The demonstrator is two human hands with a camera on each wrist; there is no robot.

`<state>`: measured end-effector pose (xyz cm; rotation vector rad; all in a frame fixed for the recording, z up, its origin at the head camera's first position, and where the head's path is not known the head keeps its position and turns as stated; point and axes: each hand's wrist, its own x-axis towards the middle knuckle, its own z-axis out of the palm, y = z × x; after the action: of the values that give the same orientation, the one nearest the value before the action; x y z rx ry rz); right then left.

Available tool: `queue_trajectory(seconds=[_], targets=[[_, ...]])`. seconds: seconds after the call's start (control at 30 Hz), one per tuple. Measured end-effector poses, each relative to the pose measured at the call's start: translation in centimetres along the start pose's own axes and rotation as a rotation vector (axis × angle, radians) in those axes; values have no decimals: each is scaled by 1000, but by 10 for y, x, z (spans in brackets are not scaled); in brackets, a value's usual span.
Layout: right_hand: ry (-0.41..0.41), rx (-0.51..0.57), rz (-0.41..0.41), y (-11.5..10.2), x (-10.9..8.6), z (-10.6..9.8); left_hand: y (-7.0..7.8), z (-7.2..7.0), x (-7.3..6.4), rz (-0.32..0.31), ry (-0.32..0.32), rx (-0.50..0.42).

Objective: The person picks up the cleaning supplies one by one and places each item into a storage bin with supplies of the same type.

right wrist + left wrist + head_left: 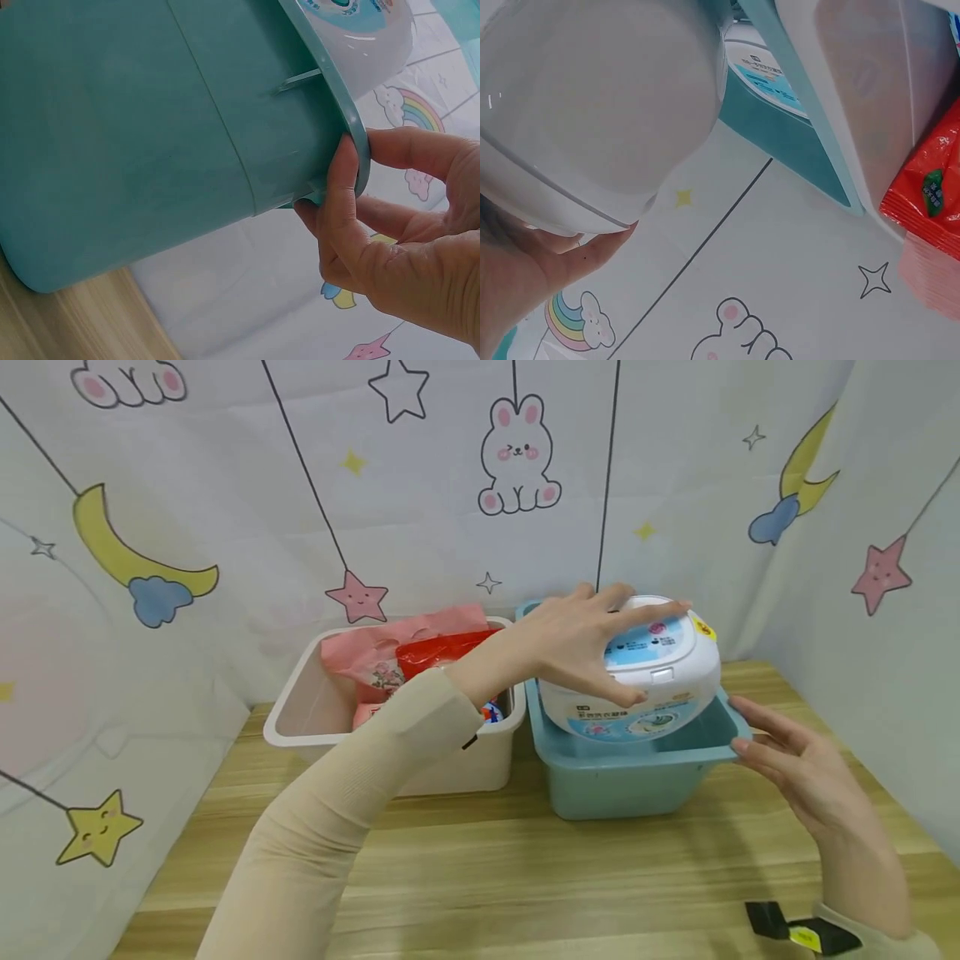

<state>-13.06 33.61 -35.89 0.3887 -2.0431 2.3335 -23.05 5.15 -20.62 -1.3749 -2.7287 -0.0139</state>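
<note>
My left hand (573, 643) reaches across from the left and grips a white laundry pod tub (660, 681) by its lid, thumb at the front and fingers spread over the top. The tub has a blue-and-white label and is tilted over the teal bin (622, 789), its lower part overlapping the bin's opening. In the left wrist view, a second white container (761, 71) with a similar label shows inside the bin. With fingers and thumb, my right hand (810, 768) pinches the bin's right front rim; the right wrist view shows the thumb and fingers on both sides of that rim.
A cream bin (450, 768) stands left of the teal one, holding a pink package (352, 652) and a red packet (427, 647). Both bins are on a wood-grain table (480, 877). A printed white curtain (420, 485) hangs behind and at the sides.
</note>
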Motion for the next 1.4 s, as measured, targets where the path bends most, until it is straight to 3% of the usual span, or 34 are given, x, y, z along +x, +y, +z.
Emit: queue_trajectory(seconds=[0.47, 0.77, 1.03, 1.4], targets=[[12, -14, 2, -1, 0, 0, 5, 16, 15, 19, -65, 23], [12, -15, -3, 0, 1, 1, 5, 30, 18, 10, -96, 34], [-1, -10, -9, 1, 0, -1, 4, 41, 20, 15, -84, 65], [-10, 7, -14, 1, 1, -1, 3, 56, 26, 37, -141, 74]])
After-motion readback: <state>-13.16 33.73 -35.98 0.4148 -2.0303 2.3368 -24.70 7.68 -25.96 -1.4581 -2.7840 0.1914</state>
